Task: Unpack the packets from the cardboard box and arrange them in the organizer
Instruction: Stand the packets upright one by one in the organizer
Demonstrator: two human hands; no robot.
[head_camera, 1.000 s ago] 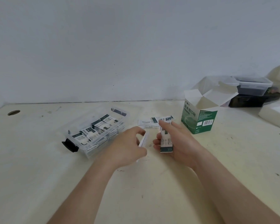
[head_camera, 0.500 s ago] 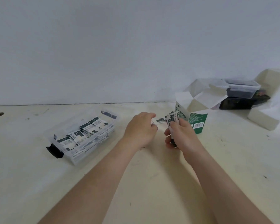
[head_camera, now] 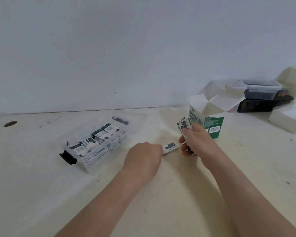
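Observation:
A clear plastic organizer point(head_camera: 121, 134) with black latches lies left of centre, filled with several white-and-green packets point(head_camera: 99, 135). The green-and-white cardboard box point(head_camera: 210, 124) stands open at the right. My right hand point(head_camera: 196, 142) grips a fanned bunch of packets point(head_camera: 184, 125) upright just in front of the box. My left hand point(head_camera: 143, 154) pinches a single packet point(head_camera: 170, 147) low over the table, between the organizer and my right hand.
The cream table point(head_camera: 41, 185) has a cable hole point(head_camera: 10, 124) at the far left. At the back right are a lidded plastic container point(head_camera: 260, 88) on a dark object, and a white block point(head_camera: 285, 122). A white wall runs behind.
My left hand pulled one packet away from near the bunch, down and toward me. My right hand lifted its packets from flat to upright, near the box.

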